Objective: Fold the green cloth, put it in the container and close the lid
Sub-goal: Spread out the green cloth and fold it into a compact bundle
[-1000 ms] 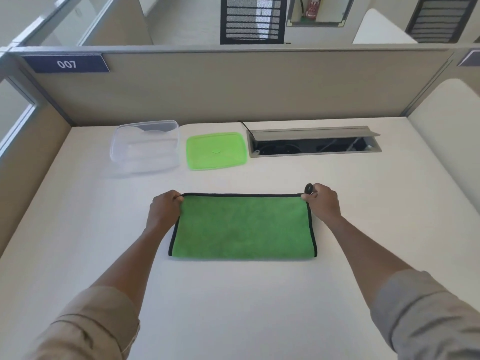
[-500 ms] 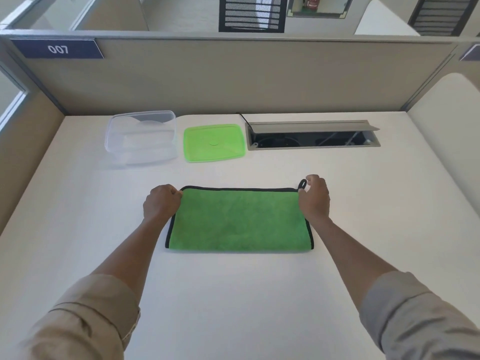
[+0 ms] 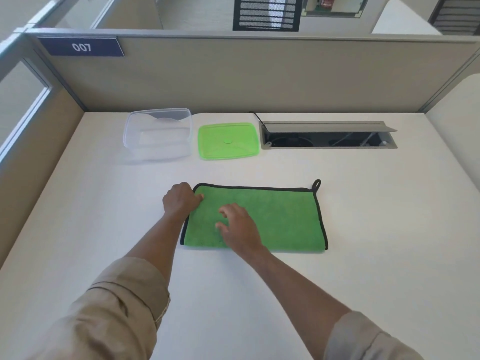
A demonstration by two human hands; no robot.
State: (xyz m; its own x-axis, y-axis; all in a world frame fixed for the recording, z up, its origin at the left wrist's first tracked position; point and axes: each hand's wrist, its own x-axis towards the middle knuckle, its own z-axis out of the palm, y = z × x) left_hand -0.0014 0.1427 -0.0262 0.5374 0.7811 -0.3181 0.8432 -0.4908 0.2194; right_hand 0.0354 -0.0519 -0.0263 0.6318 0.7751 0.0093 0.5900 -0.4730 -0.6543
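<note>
The green cloth [image 3: 272, 219] is lying flat on the white desk [image 3: 389, 203], folded into a long rectangle w/ black edging, its little hanging loop [image 3: 316, 183] sticking out at the far right corner. The person's left hand [image 3: 180, 200] is sitting at the cloth's far left corner, fingers curled in & pinching the edge there, thumb on top of the fabric. The right hand [image 3: 240, 227] is reaching across over the left half of the cloth, fingers spread & loose, holding nothing; can't tell if the fingertips are touching the fabric or just hovering above it. Both forearms are bare, beige sleeves [image 3: 124, 302] rolled back to abt the elbow.

Further back, well apart from the cloth, the clear container [image 3: 158, 133] is standing open near the partition, nothing in it. Its green lid [image 3: 228, 140] is lying flat just beside it on the right, not touching as far as I can see. Right of the lid, a cable hatch [image 3: 328, 135] in the desk is propped open, dark inside w/ some wires showing. A blue plate reading 007 [image 3: 81, 47] is hanging on the partition, upper left.
</note>
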